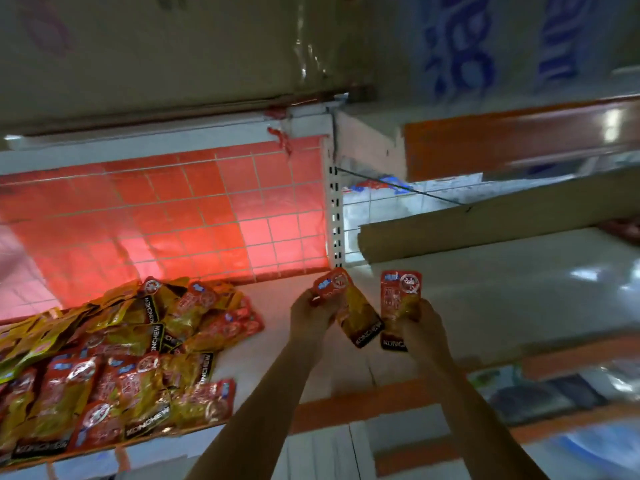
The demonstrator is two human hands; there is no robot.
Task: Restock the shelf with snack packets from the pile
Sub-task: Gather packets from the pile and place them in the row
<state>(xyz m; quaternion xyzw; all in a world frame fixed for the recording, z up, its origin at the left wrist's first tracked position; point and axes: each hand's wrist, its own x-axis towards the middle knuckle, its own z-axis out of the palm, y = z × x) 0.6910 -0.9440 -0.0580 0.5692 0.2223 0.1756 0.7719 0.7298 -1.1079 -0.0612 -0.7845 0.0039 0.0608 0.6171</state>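
Red-and-yellow foil: my left hand point(310, 315) grips the slanted packet point(356, 313), long axis upper-left to lower-right; my right hand point(424, 323) grips the upright packet point(398, 296); both black ends point toward the frame's bottom.

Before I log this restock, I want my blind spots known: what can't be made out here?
Head view, pile: runs off the left edge, so its count is unknown.
Head view, left packet in the left hand and right packet in the right hand: small print too blurred.
Head view, goods on the lower right shelf: smeared by motion blur.
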